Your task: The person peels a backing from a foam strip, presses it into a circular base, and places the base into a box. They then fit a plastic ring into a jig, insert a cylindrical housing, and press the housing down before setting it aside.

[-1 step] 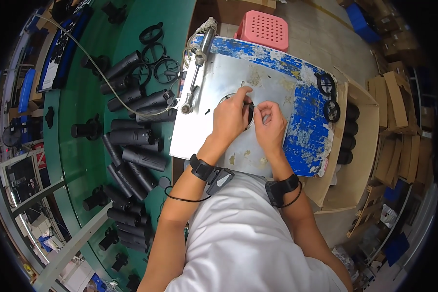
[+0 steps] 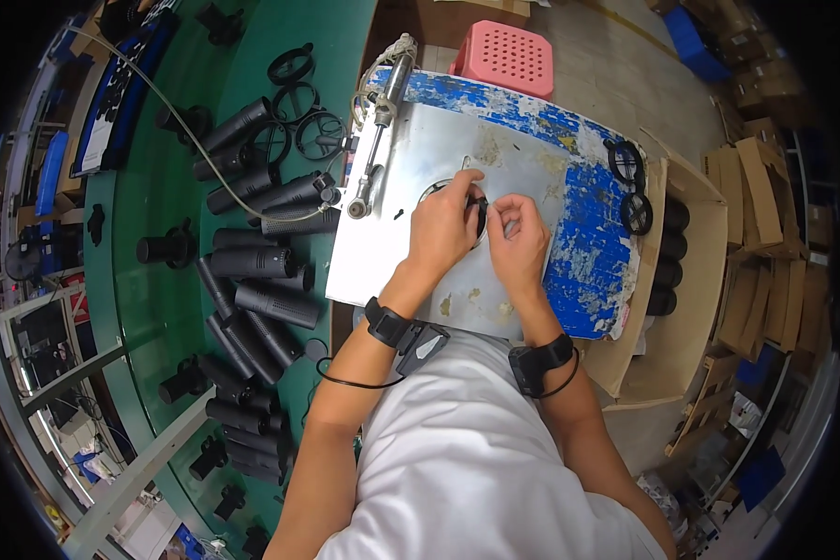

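Observation:
Above a grey metal plate [image 2: 411,149] on the bench, both my hands work close together at a black round part [image 2: 482,215] that is mostly covered by my fingers. My left hand [image 2: 441,224] is closed on its left side, with the index finger bent over the top. Thumb and forefinger of my right hand [image 2: 519,238] are pinched together at its right edge; whatever they hold is too small to tell. A piston cylinder with a rod [image 2: 371,149] lies to the left of my hands. A small black piece [image 2: 399,215] rests on the white surface beside it.
On the green table to the left lie several black cylinders [image 2: 280,303] and black rings [image 2: 319,135]. Two black rings [image 2: 636,213] sit on the bench's right edge, beside a cardboard box [image 2: 709,289] holding black cylinders. A pink stool [image 2: 507,58] stands beyond the bench.

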A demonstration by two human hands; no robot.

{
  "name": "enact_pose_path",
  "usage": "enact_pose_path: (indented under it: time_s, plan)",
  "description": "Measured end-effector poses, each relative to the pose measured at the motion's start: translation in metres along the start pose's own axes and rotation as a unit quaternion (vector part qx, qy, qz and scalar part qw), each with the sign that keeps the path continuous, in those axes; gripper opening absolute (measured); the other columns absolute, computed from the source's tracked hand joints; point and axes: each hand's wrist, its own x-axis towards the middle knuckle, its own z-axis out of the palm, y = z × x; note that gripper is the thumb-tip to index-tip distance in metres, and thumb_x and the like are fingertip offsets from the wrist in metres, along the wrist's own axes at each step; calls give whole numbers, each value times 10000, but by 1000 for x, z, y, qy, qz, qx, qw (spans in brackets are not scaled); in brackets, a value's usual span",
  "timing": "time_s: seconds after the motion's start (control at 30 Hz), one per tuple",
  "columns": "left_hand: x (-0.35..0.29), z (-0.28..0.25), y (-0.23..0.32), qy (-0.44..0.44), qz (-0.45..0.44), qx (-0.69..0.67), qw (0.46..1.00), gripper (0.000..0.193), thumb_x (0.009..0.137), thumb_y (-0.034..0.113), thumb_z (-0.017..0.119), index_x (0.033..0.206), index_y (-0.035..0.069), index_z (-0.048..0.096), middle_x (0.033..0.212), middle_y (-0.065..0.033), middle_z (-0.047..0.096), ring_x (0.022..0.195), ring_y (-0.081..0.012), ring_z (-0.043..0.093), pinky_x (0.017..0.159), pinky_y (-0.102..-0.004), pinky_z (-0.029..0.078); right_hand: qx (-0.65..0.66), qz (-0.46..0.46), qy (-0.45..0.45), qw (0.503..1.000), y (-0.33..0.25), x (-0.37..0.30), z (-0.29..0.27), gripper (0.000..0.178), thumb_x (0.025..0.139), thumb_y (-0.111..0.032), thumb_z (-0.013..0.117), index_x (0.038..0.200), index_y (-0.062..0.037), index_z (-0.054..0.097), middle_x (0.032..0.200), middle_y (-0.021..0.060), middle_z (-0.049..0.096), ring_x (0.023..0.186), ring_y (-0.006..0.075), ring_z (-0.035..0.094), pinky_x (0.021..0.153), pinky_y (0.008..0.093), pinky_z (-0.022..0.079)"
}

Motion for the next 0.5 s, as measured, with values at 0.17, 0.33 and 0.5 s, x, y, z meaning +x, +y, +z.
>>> enact_pose_path:
  time_s: [0.17, 0.33, 0.5]
  plan:
    - [1, -9, -11, -70, -15, -94, 993, 399, 781, -55, 559, 1164, 52, 531, 968, -107, 687, 597, -232, 621, 605, -329, 497, -4, -21, -10, 1000, 2, -1, 0, 163, 798, 1, 673, 922, -22, 570, 818, 78, 617, 621, 189, 581, 579, 321, 468]
    - [12, -4, -25, -127, 15, -150, 980, 395, 779, -66, 503, 1161, 32, 531, 961, -119, 681, 624, -197, 611, 621, -295, 492, -5, -29, -15, 999, -2, -1, -1, 163, 807, 0, 667, 932, -23, 565, 824, 75, 612, 615, 188, 570, 578, 322, 464]
    - [5, -9, -17, -83, -52, -217, 971, 396, 791, -61, 439, 1163, 21, 547, 946, -127, 686, 665, -166, 629, 635, -281, 507, 1, -47, -22, 999, 3, -4, 0, 156, 818, 2, 650, 939, -25, 555, 817, 79, 602, 625, 198, 566, 576, 324, 455]
